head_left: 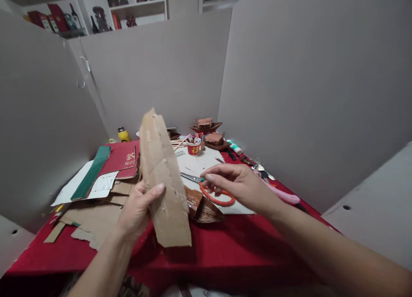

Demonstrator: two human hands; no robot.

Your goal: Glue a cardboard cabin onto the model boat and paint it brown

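Observation:
A long tan cardboard strip (165, 181) with a torn top end stands raised above the table's front part. My left hand (140, 207) grips its left side near the middle, thumb across the face. My right hand (230, 181) is to the right of the strip, fingers curled and pinched together; whatever is between the fingertips is too small to make out. Just under and behind these fingers are scissors with orange handles (220, 199), their blades pointing left toward the cardboard. Brown painted pieces (206, 209) lie below the scissors, partly behind the strip.
Cardboard scraps (96, 219), a green strip (92, 172) and a red board (120, 157) cover the left side. Behind are a paper cup (193, 146), a yellow bottle (123, 134) and brown boat-like models (206, 125). A pink tool (283, 194) lies right. Grey panels surround the red-covered table (244, 250).

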